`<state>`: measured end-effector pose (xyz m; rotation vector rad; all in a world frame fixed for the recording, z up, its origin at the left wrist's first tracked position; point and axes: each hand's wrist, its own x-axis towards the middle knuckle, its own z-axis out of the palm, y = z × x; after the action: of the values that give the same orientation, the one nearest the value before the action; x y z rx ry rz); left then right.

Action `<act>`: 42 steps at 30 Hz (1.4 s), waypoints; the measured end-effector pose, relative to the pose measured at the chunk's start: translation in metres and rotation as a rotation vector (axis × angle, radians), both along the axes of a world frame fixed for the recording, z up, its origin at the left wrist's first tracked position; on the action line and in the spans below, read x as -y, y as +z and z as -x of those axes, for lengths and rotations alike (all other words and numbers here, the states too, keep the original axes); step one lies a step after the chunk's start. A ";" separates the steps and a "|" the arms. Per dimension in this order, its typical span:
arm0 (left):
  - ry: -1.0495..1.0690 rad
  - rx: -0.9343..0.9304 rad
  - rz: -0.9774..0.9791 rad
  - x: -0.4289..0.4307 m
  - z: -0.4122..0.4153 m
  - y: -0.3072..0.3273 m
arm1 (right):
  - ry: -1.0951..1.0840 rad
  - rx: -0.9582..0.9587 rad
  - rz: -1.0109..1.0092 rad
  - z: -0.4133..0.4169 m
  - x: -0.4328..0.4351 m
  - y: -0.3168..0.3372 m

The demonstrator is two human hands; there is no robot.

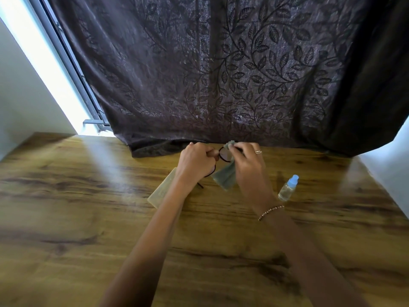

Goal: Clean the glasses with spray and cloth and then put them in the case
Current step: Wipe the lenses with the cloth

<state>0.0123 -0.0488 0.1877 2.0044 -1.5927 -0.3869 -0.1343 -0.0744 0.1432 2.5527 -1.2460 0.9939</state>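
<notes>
Above counter (88,196): my left grip (197,160) clenched round glasses (224,156), frame mostly hidden; my right grip (247,162) pinching cloth (225,179) over lens. Case (161,192) partly behind my forearm (168,209).

Table (88,196) is brown wood-grain with a smooth, semi-gloss top that catches the light. Curtain (221,74) is dark woven fabric with a leaf pattern and a faint sheen. The cloth (224,177) looks soft and matt, grey-green. Spray bottle (287,189) is clear shiny plastic, pale blue on top. Case (161,192) looks pale and matt. Glasses (224,157) have a thin dark frame, material hard to call.
</notes>
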 end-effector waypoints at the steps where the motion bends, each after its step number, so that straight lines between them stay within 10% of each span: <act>1: 0.011 0.006 0.013 0.001 -0.003 0.000 | -0.027 0.012 0.004 0.003 0.002 0.000; 31: -0.034 0.092 0.026 0.007 -0.002 -0.001 | 0.103 -0.024 0.101 -0.006 -0.009 -0.019; 42: -0.030 -0.020 0.010 0.008 -0.012 -0.012 | -0.112 0.455 -0.344 0.026 0.012 -0.039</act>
<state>0.0247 -0.0571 0.1753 1.9654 -1.6104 -0.4090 -0.1606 -0.0864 0.1037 2.5347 -1.7944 1.5084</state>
